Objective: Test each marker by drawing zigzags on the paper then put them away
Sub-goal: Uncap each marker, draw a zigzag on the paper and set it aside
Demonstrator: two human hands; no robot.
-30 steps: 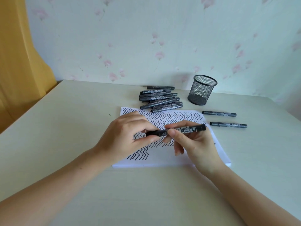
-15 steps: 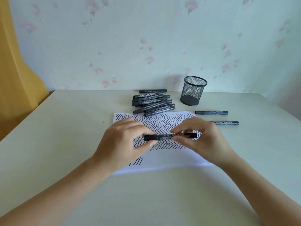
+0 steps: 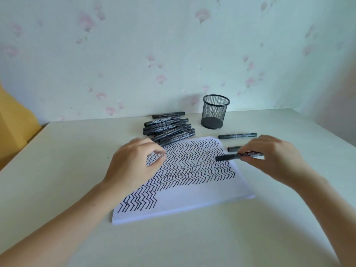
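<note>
Marker — capped, it seems — is pinched level in the right hand at the paper's 2 o'clock edge, the left hand loosely curled, holding nothing — put-away is judged underway, calling for release beside the tested pair.

Soft even daylight, faint shadows, blurred right hand, wide-angle bending.

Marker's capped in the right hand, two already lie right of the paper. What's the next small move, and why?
Probably carry the marker, held by the right hand, to the table beside the two loose markers and set it down; the mesh cup looks empty.
</note>
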